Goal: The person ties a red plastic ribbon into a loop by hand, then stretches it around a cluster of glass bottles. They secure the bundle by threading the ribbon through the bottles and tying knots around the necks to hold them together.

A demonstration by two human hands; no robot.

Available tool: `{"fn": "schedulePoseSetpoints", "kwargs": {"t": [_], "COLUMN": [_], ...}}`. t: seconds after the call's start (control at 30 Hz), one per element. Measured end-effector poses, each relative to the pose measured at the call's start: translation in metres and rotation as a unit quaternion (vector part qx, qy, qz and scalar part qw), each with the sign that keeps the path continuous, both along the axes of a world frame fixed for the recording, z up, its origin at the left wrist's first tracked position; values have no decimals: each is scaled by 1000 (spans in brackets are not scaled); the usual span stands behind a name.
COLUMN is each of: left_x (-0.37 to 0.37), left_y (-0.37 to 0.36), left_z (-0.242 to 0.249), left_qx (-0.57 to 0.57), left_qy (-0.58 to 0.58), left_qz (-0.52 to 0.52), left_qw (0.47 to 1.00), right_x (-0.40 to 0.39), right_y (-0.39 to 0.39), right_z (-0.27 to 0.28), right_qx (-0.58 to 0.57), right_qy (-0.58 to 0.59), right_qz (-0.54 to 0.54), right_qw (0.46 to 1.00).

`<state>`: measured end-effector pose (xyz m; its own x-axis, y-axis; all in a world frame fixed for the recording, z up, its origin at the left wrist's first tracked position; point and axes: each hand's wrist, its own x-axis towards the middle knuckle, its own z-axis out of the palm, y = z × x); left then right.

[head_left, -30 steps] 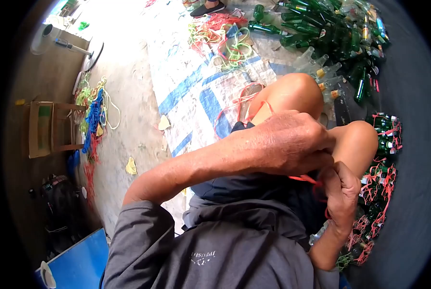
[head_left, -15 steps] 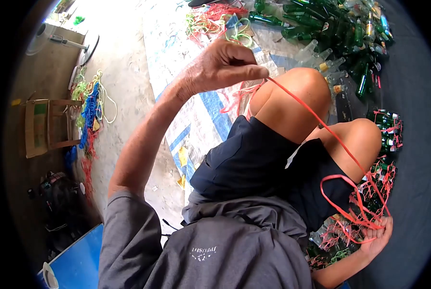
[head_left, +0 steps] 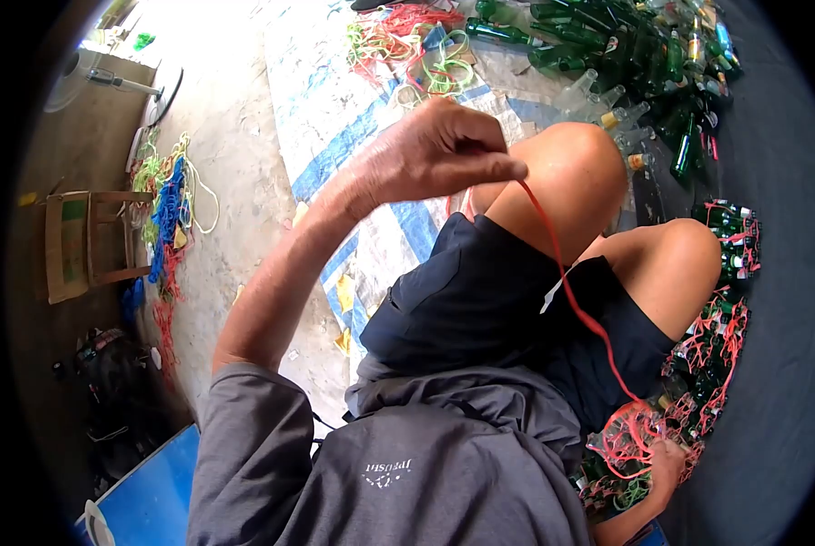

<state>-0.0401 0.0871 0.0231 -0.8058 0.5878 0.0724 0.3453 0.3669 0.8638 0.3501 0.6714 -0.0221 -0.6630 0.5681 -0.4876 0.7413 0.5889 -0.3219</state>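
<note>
Red cord [head_left: 592,323] slung across our dark shorts [head_left: 457,305], left hand [head_left: 439,155] pinching it beyond them, right hand [head_left: 668,466] apparently curled on its lower stretch to their right: straightening looks like our step, and the next move calls for steady pinches, no snags!

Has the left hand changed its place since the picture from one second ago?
Yes. The left hand has moved left, farther from the netted green bottles on the person's right.
</note>
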Motion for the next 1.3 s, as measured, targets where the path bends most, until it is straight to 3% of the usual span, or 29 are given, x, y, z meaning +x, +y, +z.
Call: {"fn": "schedulePoseSetpoints", "kwargs": {"t": [0.03, 0.1, 0.13, 0.17, 0.2, 0.3, 0.37, 0.5, 0.7, 0.77, 0.8, 0.9, 0.97, 1.03, 1.17, 1.3], "left_x": [9, 26, 34, 43, 53, 79, 93, 111, 121, 117, 114, 106, 100, 91, 71, 61], "left_y": [8, 22, 30, 37, 43, 65, 84, 113, 124, 120, 116, 98, 84, 67, 36, 14], "left_z": [3, 7, 5, 3, 10, 1, -7, -13, -13, -11, -11, -13, -17, -20, -34, -39], "left_qx": [23, -4, 9, 22, 12, 25, 6, 24, 21, 34, 39, 48, 49, 36, 33, -7], "left_qy": [-24, 1, 14, 27, -13, 38, 64, 111, 145, 147, 137, 105, 85, 54, 76, 53], "left_qz": [6, 8, 2, -4, -17, -60, -87, -112, -108, -105, -110, -123, -120, -93, -29, 46], "left_qw": [999, 1000, 1000, 999, 1000, 997, 994, 987, 983, 983, 984, 986, 988, 994, 996, 998], "right_x": [5, 8, -38, -10, -6, -65, -103, -169, -198, -196, -197, -193, -190, -178, -160, -127], "right_y": [-2, -12, -73, -39, -43, -112, -156, -231, -266, -266, -270, -263, -256, -230, -175, -115], "right_z": [-16, -30, -2, -33, -38, 9, 33, 63, 71, 65, 60, 68, 71, 65, 67, 75], "right_qx": [-23, -99, -106, -114, -23, 78, 76, 65, -40, -220, -194, -215, -195, -233, -310, -299], "right_qy": [31, -28, -77, -127, -57, 33, 143, 319, 330, 258, 307, 222, 230, 210, 280, 284], "right_qz": [0, 32, 18, 4, 175, 227, 202, 292, 391, 293, 316, 313, 295, 187, 49, -68], "right_qw": [999, 994, 991, 985, 983, 970, 966, 899, 858, 894, 877, 898, 907, 931, 907, 909]}}
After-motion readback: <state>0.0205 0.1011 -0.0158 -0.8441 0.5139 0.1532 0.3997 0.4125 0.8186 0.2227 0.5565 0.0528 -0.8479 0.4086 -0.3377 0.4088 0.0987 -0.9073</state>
